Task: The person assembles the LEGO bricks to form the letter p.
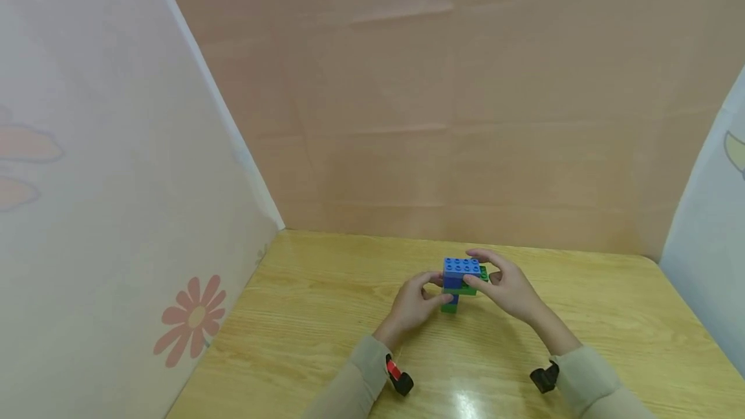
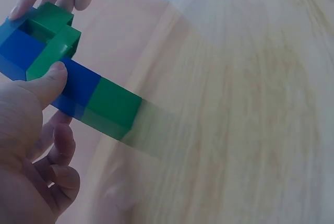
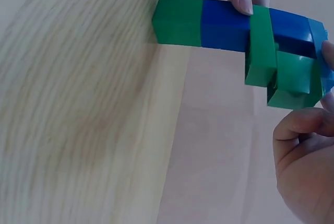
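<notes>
Both hands are on one small structure of toy building bricks. Its column has a green brick (image 3: 177, 21) at the foot, right at the table surface, and a blue brick (image 3: 224, 23) above that. A thin green brick (image 3: 261, 46) juts sideways higher up, with another green brick (image 3: 297, 80) beside a second blue one. A light blue studded brick (image 1: 462, 265) caps the top. My left hand (image 1: 412, 308) pinches the column between thumb and fingers, its thumb near the thin green brick. From the right, my right hand (image 1: 506, 286) grips the light blue top brick, thumb in front, fingers behind.
The wooden table (image 1: 326, 290) runs back to a tan paper-like backdrop (image 1: 378, 115). A white sheet with a flower print (image 1: 196, 317) hangs along the left side, and another white sheet (image 1: 712, 212) hangs at the right. Black straps sit at both wrists.
</notes>
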The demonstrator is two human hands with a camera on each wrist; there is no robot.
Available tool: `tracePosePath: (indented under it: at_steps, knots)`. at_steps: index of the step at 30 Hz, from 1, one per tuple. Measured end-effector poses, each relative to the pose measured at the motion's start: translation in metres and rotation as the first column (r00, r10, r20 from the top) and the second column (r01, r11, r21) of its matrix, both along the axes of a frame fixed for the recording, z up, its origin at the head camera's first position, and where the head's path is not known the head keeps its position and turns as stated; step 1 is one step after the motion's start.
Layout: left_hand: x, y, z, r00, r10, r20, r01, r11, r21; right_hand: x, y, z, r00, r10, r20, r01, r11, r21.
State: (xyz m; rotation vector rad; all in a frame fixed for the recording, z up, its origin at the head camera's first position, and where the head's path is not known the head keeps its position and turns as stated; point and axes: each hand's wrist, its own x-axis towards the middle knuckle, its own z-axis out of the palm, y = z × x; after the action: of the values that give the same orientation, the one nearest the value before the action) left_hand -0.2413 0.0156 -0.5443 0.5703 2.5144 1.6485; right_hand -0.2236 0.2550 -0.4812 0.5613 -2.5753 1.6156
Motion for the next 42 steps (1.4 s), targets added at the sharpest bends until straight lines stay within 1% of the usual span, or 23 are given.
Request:
tracePosePath:
  at_steps: [4, 7, 10, 18, 20, 23, 28, 31, 33, 37, 42]
  knots:
    - [0.003, 0.0, -0.004, 0.999, 0.016, 0.039, -0.016, 1.0, 0.006, 0.002, 0.007, -0.008, 0.999, -0.024, -0.023, 0.024, 1.0, -0.004]
    - [0.003, -0.001, -0.007, 0.998, 0.028, 0.054, -0.028, 1.0, -0.014, 0.004, 0.011, -0.012, 0.999, -0.029, -0.022, 0.029, 0.999, -0.022]
    - [0.003, -0.001, -0.009, 0.998, 0.035, 0.048, -0.033, 0.999, -0.038, 0.006, 0.013, -0.016, 0.999, -0.03, -0.014, 0.029, 0.999, -0.04]
    - [0.003, -0.003, -0.012, 0.999, 0.033, 0.022, -0.031, 0.996, -0.086, 0.009, 0.015, -0.021, 0.999, -0.028, 0.016, 0.029, 0.998, -0.049]
    - [0.004, -0.005, -0.012, 0.999, 0.031, 0.019, -0.029, 0.994, -0.107, 0.009, 0.015, -0.021, 1.0, -0.027, 0.015, 0.028, 0.999, -0.04]
    - [0.007, -0.007, -0.009, 1.0, 0.019, 0.018, -0.016, 0.991, -0.135, 0.008, 0.016, -0.02, 0.999, -0.046, 0.002, 0.046, 0.999, 0.004]
    - [0.014, -0.01, 0.002, 0.999, 0.005, 0.043, 0.002, 0.986, -0.164, 0.001, 0.019, -0.021, 0.998, -0.065, -0.021, 0.066, 0.995, 0.079]
    - [0.017, -0.011, 0.006, 0.999, -0.01, 0.042, 0.017, 0.987, -0.163, -0.002, 0.018, -0.024, 0.999, -0.042, -0.018, 0.043, 0.996, 0.074]
    - [0.018, -0.011, 0.006, 0.999, -0.024, 0.038, 0.029, 0.988, -0.15, -0.002, 0.017, -0.024, 1.0, -0.027, -0.003, 0.027, 0.998, 0.058]
    - [0.02, -0.013, 0.004, 0.999, -0.044, 0.028, 0.047, 0.99, -0.136, -0.004, 0.012, -0.025, 0.999, 0.012, 0.051, -0.014, 1.0, 0.024]
    - [0.02, -0.016, 0.0, 0.998, -0.05, 0.027, 0.054, 0.985, -0.163, -0.008, 0.011, -0.032, 0.994, 0.05, 0.097, -0.055, 0.997, 0.053]
